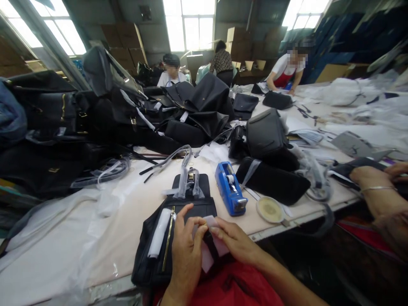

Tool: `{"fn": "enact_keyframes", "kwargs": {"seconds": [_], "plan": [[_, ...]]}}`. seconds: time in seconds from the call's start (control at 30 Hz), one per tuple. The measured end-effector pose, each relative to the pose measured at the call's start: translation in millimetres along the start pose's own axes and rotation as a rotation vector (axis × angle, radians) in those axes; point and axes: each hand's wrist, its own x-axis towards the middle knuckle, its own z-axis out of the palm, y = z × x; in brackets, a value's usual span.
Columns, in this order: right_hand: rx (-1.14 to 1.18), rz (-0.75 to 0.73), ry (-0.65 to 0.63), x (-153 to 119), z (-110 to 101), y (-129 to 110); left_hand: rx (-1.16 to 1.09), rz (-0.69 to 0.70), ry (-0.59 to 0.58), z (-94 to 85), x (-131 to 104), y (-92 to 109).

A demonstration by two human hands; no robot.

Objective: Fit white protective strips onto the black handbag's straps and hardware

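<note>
A black handbag (153,250) lies at the table's near edge, its zip open and a white paper roll tucked beside the gold zipper. My left hand (186,250) rests on the bag, with thumb and fingers pinching a pale pink foam sheet (208,255) against a small gold fitting. My right hand (234,240) holds the same sheet from the right, fingertips touching the left hand. The handle, wrapped in clear plastic, lies just beyond the bag.
A blue tape dispenser (230,187) and a round tape roll (270,209) sit to the right. Piles of black bags (191,106) cover the table's left and middle. A co-worker's forearm with a bracelet (378,191) reaches in at right. Other people work at the far end.
</note>
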Motion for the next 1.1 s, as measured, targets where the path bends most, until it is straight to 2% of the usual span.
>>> {"fn": "enact_keyframes", "kwargs": {"seconds": [0.13, 0.27, 0.37, 0.43, 0.47, 0.53, 0.6, 0.7, 0.87, 0.97, 1.1], "plan": [[-0.029, 0.038, 0.051, -11.0, 8.6, -3.8, -0.029, 0.000, -0.007, 4.4, 0.8, -3.3], [-0.023, 0.071, 0.177, -15.9, 20.8, -5.8, -0.071, 0.030, -0.010, 10.3, 4.0, -6.0], [0.028, 0.083, 0.263, -16.4, 25.1, -3.9, -0.187, -0.013, 0.107, 13.7, 4.1, -10.6], [0.122, 0.079, 0.295, -17.2, 25.8, -1.9, -0.468, -0.160, 0.157, 16.4, 1.0, -13.3], [0.181, 0.070, 0.305, -17.9, 25.9, -0.9, -0.642, -0.267, 0.135, 18.3, -1.6, -13.7], [0.277, 0.046, 0.318, -19.7, 26.0, 0.5, -0.935, -0.472, 0.010, 22.7, -8.0, -12.0], [0.286, 0.048, 0.332, -21.5, 26.1, 1.1, -1.057, -0.583, -0.144, 27.2, -13.5, -8.3], [0.171, 0.076, 0.378, -23.2, 25.9, 1.5, -0.998, -0.581, -0.276, 30.1, -14.0, -4.9], [-0.063, 0.150, 0.462, -26.8, 32.9, 7.4, -0.701, -0.452, -0.410, 22.9, 1.0, -9.2], [-0.218, 0.207, 0.505, -30.4, 44.4, 14.7, -0.600, -0.396, -0.441, 17.5, 5.5, -8.7], [-0.460, 0.153, 0.602, -34.1, 56.0, 21.0, -0.567, -0.372, -0.477, 14.7, 4.6, -9.1]]}}
